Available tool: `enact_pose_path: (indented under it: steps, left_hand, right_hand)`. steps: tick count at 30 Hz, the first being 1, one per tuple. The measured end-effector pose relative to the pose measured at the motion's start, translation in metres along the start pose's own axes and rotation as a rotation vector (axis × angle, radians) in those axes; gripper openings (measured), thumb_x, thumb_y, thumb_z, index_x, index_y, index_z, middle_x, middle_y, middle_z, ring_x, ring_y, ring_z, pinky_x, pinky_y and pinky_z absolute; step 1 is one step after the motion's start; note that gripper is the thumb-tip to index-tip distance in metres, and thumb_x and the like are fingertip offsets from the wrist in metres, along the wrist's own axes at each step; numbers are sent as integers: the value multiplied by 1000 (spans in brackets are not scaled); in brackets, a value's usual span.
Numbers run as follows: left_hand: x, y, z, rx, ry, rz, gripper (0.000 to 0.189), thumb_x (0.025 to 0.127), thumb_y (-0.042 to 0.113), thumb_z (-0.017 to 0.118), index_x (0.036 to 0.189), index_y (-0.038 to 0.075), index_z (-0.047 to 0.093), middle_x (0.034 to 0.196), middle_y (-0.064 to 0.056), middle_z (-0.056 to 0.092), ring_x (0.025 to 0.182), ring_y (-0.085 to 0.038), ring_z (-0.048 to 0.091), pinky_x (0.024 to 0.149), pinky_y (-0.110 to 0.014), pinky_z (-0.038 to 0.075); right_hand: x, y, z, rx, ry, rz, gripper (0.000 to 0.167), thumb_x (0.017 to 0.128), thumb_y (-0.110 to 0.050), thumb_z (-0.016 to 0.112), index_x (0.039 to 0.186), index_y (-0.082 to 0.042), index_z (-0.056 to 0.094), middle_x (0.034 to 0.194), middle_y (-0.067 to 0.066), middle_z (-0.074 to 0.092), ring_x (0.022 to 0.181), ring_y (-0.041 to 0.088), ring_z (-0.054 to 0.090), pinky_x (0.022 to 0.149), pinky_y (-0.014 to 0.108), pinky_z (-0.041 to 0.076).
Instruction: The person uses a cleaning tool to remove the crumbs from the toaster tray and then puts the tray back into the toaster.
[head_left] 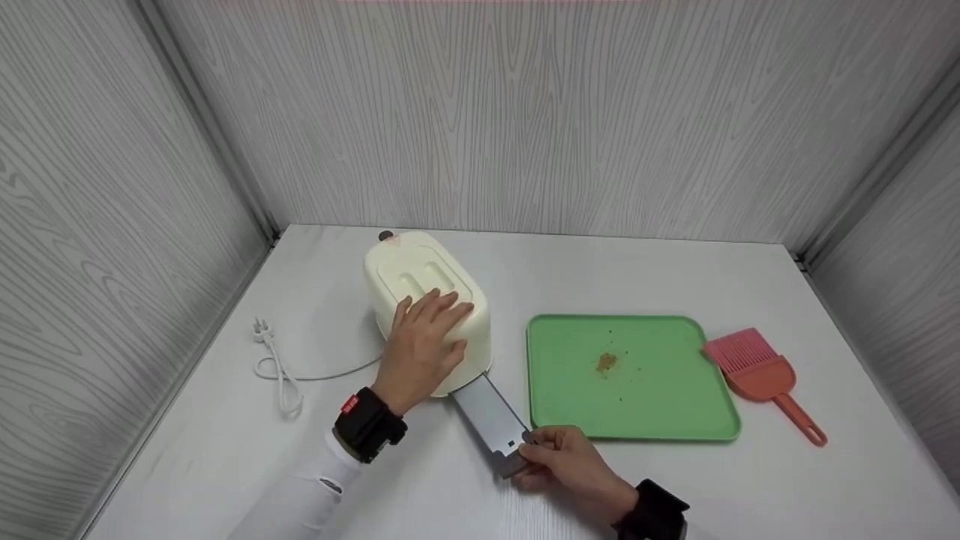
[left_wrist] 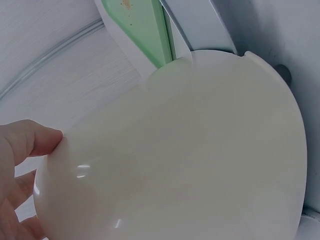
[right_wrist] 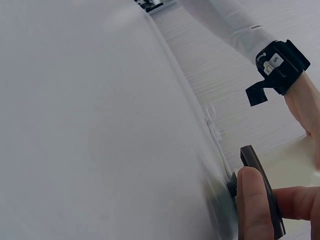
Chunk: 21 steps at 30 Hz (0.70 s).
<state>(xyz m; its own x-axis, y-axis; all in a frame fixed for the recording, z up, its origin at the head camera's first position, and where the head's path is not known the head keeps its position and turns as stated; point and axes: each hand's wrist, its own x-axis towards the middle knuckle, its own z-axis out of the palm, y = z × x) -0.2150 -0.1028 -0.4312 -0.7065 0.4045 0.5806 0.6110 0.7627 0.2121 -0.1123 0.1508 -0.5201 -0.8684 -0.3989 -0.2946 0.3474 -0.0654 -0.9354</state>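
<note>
A cream toaster (head_left: pixel 474 341) stands left of the middle of the table, its top showing two slot-shaped marks. My left hand (head_left: pixel 424 345) rests on its near end and top with the fingers spread; in the left wrist view the thumb (left_wrist: pixel 45 140) touches the toaster's edge. A grey metal crumb tray (head_left: pixel 491 416) sticks out from the toaster's base toward me. My right hand (head_left: pixel 566 465) pinches the tray's outer end between thumb and fingers. In the right wrist view the tray's dark end (right_wrist: pixel 260 180) lies between the fingertips.
A green serving tray (head_left: pixel 667 405) with a small heap of brown crumbs (head_left: pixel 607 362) lies to the right. A red dustpan-shaped brush (head_left: pixel 761 375) overlaps its right edge. The white cord and plug (head_left: pixel 264 331) lie at left. Grey panels wall the table at back and sides.
</note>
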Motion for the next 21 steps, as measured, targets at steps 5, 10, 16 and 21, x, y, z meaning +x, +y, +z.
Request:
enact_pose_path:
  steps: [5,10,16,21]
  left_hand:
    - [0,0,0,-19,11,7,47,85,10,81,131,11,69,136,-15,65,133,-39,55,111,-61,40]
    - [-1,-1,0,-27,20,5,48,84,10,81,131,10,69,136,-15,65,132,-40,55,111,-62,40]
    - [-1,-1,0,-10,10,0,47,85,12,81,131,10,68,137,-16,64,132,-40,55,111,-63,40]
    - [0,0,0,-16,-3,-6,46,87,13,80,132,11,68,137,-15,64,134,-40,54,112,-62,39]
  right_hand:
    - [5,-1,4,17,4,7,23,101,-4,62,117,13,60,99,20,76,78,16,76,72,25,64]
    - [10,0,8,2,24,8,26,102,-3,61,120,15,59,99,19,75,81,16,76,74,26,64]
    - [16,-1,12,-5,62,22,26,101,-3,61,121,14,59,98,15,75,80,17,75,75,27,64]
    - [18,-1,17,1,86,23,26,103,-4,59,122,14,57,101,17,72,81,17,75,76,29,64]
